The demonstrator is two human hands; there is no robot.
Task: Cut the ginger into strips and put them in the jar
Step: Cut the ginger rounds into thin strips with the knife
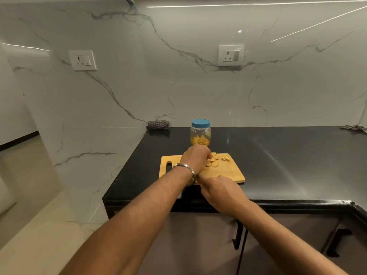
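The left hand (195,156) pinches ginger slices (213,161) on the cutting board (224,171), steadying them for cutting. The right hand (218,188) is clenched, probably on a hidden knife. The lidded jar (200,132) waits behind.

— What sort of place is this?
— A home kitchen. A glossy black stone worktop (278,155) runs along a white marble-veined wall (178,86) with two switched power sockets (82,60).
— Anything else that shows it?
— Dark cabinet doors (288,245) with bar handles sit under the worktop's front edge, a wooden chopping board (224,171) lies near that edge, and a folded checked cloth (158,124) rests at the back left corner.
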